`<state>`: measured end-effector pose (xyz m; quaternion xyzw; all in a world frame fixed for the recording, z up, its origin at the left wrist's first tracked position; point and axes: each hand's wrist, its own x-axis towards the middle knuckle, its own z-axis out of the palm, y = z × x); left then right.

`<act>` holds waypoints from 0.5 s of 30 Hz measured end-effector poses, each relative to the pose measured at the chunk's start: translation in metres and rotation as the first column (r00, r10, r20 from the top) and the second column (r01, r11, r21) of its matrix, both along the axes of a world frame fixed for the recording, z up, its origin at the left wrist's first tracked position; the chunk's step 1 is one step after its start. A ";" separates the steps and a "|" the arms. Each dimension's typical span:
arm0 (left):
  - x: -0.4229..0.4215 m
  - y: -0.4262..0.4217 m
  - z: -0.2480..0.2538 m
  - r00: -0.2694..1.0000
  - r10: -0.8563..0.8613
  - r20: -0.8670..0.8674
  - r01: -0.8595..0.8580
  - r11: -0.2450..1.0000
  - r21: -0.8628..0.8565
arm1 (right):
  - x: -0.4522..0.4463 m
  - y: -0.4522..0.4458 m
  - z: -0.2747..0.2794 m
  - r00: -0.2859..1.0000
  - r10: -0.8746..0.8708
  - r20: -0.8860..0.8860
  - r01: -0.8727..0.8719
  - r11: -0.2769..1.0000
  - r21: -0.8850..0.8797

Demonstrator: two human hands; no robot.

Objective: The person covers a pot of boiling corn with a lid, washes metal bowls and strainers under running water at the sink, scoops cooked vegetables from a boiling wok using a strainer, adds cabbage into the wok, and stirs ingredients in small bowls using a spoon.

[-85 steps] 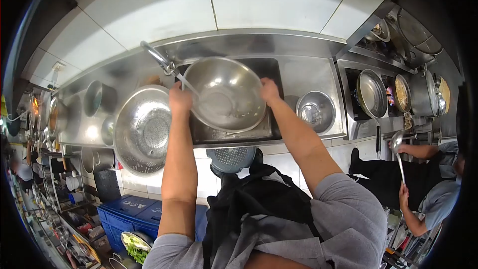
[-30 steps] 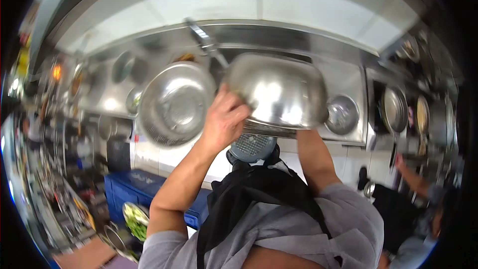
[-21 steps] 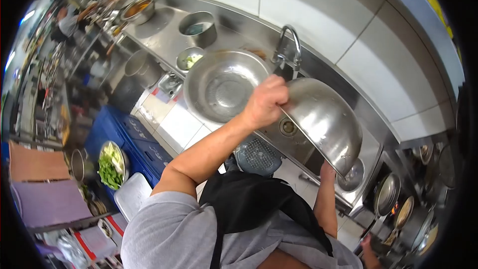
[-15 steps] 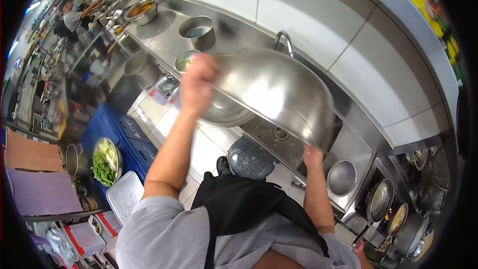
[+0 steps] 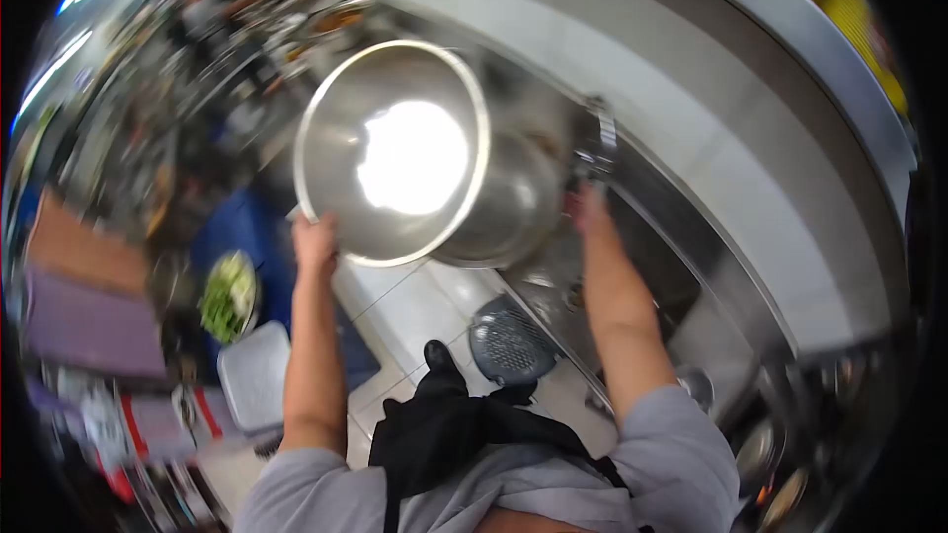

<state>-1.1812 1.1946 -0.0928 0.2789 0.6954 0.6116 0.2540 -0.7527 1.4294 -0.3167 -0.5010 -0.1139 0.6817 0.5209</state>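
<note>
My left hand [image 5: 316, 245] grips the lower left rim of a large steel bowl [image 5: 341, 173], whose inside faces me with a bright glare in it. The bowl is held up in the air and partly covers a second large metal basin [image 5: 518, 202] on the counter. My right hand [image 5: 590, 205] is off the bowl, reaching to the faucet [image 5: 595, 153] at the back of the sink [image 5: 632, 266]. Motion blurs its fingers, so their shape and any contact with the faucet cannot be made out.
A blue crate [image 5: 232, 227] stands at the left, near a bowl of green vegetables [image 5: 229, 298] and a pale tray [image 5: 255, 375]. Below the counter is a grey perforated stool [image 5: 512, 341]. Pans [image 5: 758, 454] are at the lower right.
The large bowl has gone from tipped over the sink, held by both hands, to the left with its inside facing me. My right hand has let go of it and moved to the faucet.
</note>
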 end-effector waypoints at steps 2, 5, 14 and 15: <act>-0.030 -0.018 -0.024 0.995 0.097 -0.029 -0.098 0.994 -0.038 | 0.008 0.037 -0.041 0.978 0.203 0.045 -0.208 0.963 0.172; -0.048 -0.052 -0.017 0.984 0.158 0.085 -0.163 0.984 0.065 | -0.024 0.042 -0.001 0.998 0.006 0.057 -0.008 0.999 0.041; -0.151 -0.150 -0.038 0.950 0.278 0.139 -0.280 0.960 -0.009 | -0.010 0.090 0.042 0.990 -0.025 0.140 0.001 0.985 0.171; -0.161 -0.157 -0.040 0.952 0.281 0.119 -0.277 0.960 -0.050 | -0.012 0.086 0.047 0.974 -0.054 0.221 0.009 0.980 0.201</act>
